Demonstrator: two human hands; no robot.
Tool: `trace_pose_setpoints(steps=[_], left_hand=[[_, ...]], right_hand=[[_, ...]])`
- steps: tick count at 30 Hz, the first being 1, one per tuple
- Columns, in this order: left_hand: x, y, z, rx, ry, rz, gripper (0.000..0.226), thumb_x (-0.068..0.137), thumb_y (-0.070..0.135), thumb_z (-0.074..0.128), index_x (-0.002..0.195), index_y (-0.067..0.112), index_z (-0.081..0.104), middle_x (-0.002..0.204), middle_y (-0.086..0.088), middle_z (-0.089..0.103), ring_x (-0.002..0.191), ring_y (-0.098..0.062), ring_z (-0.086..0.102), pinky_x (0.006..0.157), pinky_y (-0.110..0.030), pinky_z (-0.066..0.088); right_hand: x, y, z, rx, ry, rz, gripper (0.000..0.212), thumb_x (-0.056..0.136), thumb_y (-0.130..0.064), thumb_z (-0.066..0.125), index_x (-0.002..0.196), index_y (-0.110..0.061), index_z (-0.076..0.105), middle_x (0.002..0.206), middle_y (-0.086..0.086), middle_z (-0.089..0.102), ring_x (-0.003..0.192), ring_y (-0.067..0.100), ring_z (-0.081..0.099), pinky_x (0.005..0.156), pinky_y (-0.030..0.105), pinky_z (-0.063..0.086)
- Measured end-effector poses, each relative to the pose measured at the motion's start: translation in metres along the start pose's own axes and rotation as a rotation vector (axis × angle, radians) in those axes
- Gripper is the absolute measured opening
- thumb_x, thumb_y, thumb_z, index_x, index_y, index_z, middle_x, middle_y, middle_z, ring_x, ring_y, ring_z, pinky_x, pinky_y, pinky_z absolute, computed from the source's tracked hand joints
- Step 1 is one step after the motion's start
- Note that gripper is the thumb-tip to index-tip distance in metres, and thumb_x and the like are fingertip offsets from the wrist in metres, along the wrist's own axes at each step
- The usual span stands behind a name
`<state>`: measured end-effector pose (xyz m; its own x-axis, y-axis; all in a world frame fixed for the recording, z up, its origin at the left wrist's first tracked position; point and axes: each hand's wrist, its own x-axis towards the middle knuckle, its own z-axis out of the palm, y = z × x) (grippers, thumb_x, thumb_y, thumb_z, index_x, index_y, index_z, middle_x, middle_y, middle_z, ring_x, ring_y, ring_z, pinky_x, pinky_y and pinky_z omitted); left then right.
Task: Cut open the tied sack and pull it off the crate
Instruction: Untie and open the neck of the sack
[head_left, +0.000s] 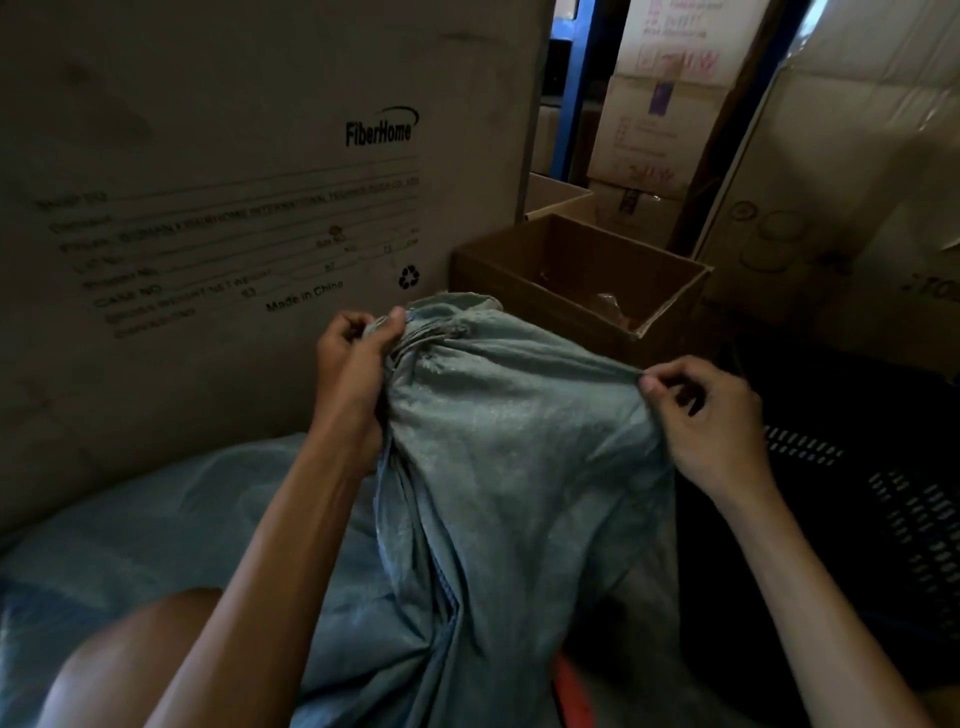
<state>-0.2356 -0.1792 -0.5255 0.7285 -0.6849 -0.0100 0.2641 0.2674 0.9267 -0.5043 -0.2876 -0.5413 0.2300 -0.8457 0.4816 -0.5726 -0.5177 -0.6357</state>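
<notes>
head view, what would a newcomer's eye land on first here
First, the grey-green woven sack bunched up at centre, its gathered neck gripped by the left hand while the right hand pinches a fold of it. Behind stands a big brown FiberHome cardboard carton, with an open cardboard box right of it.

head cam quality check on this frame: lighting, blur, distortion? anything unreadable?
Head view: dim overall, and the black crate at right is nearly lost in shadow. The left hand and right hand gripping the sack are fairly sharp. On the big carton, the logo is readable but the small print is smeared. Wide-angle bending shows at the edges; the far boxes are soft.
</notes>
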Motion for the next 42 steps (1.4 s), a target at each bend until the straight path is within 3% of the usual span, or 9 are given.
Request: trace_pose_setpoints(steps=[3, 9, 14, 20, 25, 30, 34, 38, 42], left_hand=[[0.001, -0.007, -0.005, 0.213, -0.053, 0.079, 0.016, 0.097, 0.028, 0.063, 0.087, 0.018, 0.054, 0.082, -0.002, 0.062, 0.080, -0.018, 0.058, 0.070, -0.034, 0.050], [-0.016, -0.017, 0.008, 0.346, -0.318, 0.166, 0.015, 0.102, 0.023, 0.055, 0.088, 0.017, 0.054, 0.079, 0.001, 0.062, 0.072, -0.007, 0.057, 0.065, -0.026, 0.047], [0.008, -0.022, -0.012, 0.472, 0.168, 0.313, 0.025, 0.101, 0.021, 0.054, 0.076, 0.025, 0.048, 0.083, -0.001, 0.061, 0.080, -0.015, 0.057, 0.074, -0.034, 0.048], [0.043, -0.001, -0.067, -0.029, 0.431, -0.108, 0.025, 0.098, 0.036, 0.057, 0.114, 0.018, 0.063, 0.106, -0.005, 0.072, 0.091, -0.020, 0.070, 0.081, -0.040, 0.061], [0.021, -0.005, -0.032, -0.175, 0.078, -0.254, 0.038, 0.100, 0.046, 0.052, 0.115, 0.016, 0.068, 0.098, -0.001, 0.074, 0.082, -0.014, 0.073, 0.062, -0.026, 0.060], [0.005, -0.025, -0.002, -0.012, -0.161, -0.305, 0.033, 0.094, 0.033, 0.061, 0.117, 0.009, 0.060, 0.109, -0.010, 0.067, 0.091, -0.018, 0.061, 0.076, -0.028, 0.052], [-0.018, -0.067, -0.007, 0.988, -0.342, -0.464, 0.112, 0.078, 0.058, 0.074, 0.158, 0.007, 0.016, 0.158, -0.011, 0.037, 0.137, -0.030, 0.047, 0.088, -0.028, 0.045], [-0.018, -0.108, -0.027, 1.125, -0.378, -0.378, 0.068, 0.090, 0.042, 0.068, 0.143, 0.004, 0.050, 0.144, -0.019, 0.055, 0.130, -0.035, 0.055, 0.107, -0.037, 0.046], [0.011, -0.086, -0.044, 1.136, 0.098, -0.114, 0.042, 0.098, 0.035, 0.052, 0.132, 0.013, 0.063, 0.135, -0.021, 0.063, 0.124, -0.042, 0.058, 0.100, -0.043, 0.047]], right_hand=[[-0.011, -0.008, 0.004, 0.296, -0.279, 0.182, 0.016, 0.090, -0.027, 0.070, 0.106, -0.026, 0.068, 0.107, -0.009, 0.066, 0.100, -0.007, 0.061, 0.080, 0.016, 0.051], [-0.015, -0.033, 0.015, 0.475, -0.474, 0.301, 0.041, 0.091, -0.050, 0.060, 0.127, -0.032, 0.065, 0.120, -0.011, 0.069, 0.110, 0.007, 0.065, 0.093, 0.029, 0.053], [-0.004, -0.010, 0.008, 0.133, -0.089, 0.078, 0.016, 0.093, -0.029, 0.067, 0.095, -0.015, 0.076, 0.088, -0.002, 0.073, 0.082, 0.014, 0.068, 0.073, 0.029, 0.052], [0.013, 0.032, -0.049, 0.281, 0.324, 0.333, 0.025, 0.097, -0.030, 0.058, 0.109, -0.013, 0.072, 0.093, 0.001, 0.069, 0.088, 0.016, 0.063, 0.084, 0.042, 0.056], [-0.010, -0.005, -0.021, 0.833, -0.199, 0.446, 0.047, 0.095, -0.034, 0.060, 0.139, -0.019, 0.056, 0.116, -0.002, 0.074, 0.105, 0.012, 0.071, 0.081, 0.025, 0.058], [-0.027, 0.006, 0.012, 0.474, -0.744, 0.421, 0.137, 0.061, -0.023, 0.091, 0.155, -0.048, -0.006, 0.156, -0.014, 0.037, 0.140, 0.008, 0.041, 0.116, 0.041, 0.036], [-0.033, 0.024, 0.031, 0.484, -0.594, 0.597, 0.139, 0.050, -0.018, 0.094, 0.158, -0.038, 0.008, 0.151, 0.004, 0.047, 0.135, 0.021, 0.049, 0.111, 0.052, 0.042], [-0.035, 0.043, 0.042, 0.431, -0.387, 0.613, 0.077, 0.080, 0.006, 0.074, 0.145, -0.026, 0.048, 0.122, 0.000, 0.065, 0.114, 0.017, 0.062, 0.096, 0.041, 0.054], [-0.047, 0.075, 0.049, 0.248, 0.294, 0.801, 0.053, 0.080, -0.016, 0.072, 0.131, -0.020, 0.058, 0.122, 0.010, 0.068, 0.117, 0.030, 0.064, 0.099, 0.043, 0.053]])
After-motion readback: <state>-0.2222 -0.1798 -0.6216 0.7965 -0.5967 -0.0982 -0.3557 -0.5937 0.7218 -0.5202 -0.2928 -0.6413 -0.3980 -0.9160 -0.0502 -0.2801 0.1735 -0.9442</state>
